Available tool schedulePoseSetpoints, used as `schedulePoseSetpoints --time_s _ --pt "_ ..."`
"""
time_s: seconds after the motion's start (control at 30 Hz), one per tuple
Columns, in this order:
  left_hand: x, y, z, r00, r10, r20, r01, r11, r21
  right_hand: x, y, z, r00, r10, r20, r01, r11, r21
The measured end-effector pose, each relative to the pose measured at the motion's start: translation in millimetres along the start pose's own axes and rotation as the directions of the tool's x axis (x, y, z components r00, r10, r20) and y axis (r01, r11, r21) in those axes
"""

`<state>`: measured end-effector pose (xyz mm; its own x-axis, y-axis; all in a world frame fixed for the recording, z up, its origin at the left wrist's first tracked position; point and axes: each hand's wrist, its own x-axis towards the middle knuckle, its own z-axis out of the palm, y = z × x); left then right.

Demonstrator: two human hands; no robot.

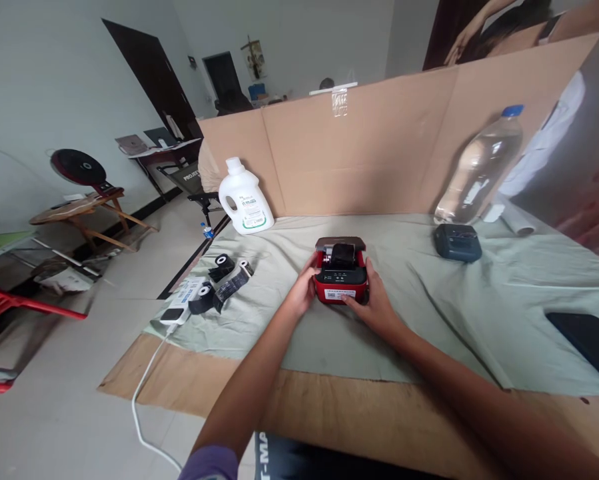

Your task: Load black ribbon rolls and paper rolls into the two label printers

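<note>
A small red and black label printer (342, 275) sits in the middle of the cloth-covered table, its lid raised at the back. Inside its open bay lies a black roll (343, 255). My left hand (306, 287) grips the printer's left side. On the opposite side, my right hand (376, 303) is wrapped round the casing, thumb against the white sticker on the front. Several black label rolls (233, 283) lie on the cloth to the left, beside a white power strip (183, 300).
A cardboard panel (359, 147) stands along the back. Before it are a white detergent jug (246, 200), a large clear bottle (484, 167) and a dark box-shaped device (458, 242). A dark phone-like slab (586, 343) lies at right. Another person's arm (579, 23) shows beyond the panel.
</note>
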<state>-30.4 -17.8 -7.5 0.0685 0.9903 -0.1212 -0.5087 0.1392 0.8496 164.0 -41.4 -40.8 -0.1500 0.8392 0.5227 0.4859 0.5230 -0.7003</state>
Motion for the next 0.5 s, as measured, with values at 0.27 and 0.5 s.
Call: schedulePoseSetpoints --time_s 0.27,0.5 --pt "0 -14 -7.1 0.994 0.088 0.067 -0.082 0.993 -0.087 10 1 -23 0.997 -0.039 0.065 0.033 0.996 0.089" --pt "0 -16 -9.7 0.992 0.102 0.070 -0.090 0.984 -0.156 100 -19 -52 0.968 -0.004 0.252 0.064 0.972 -0.228"
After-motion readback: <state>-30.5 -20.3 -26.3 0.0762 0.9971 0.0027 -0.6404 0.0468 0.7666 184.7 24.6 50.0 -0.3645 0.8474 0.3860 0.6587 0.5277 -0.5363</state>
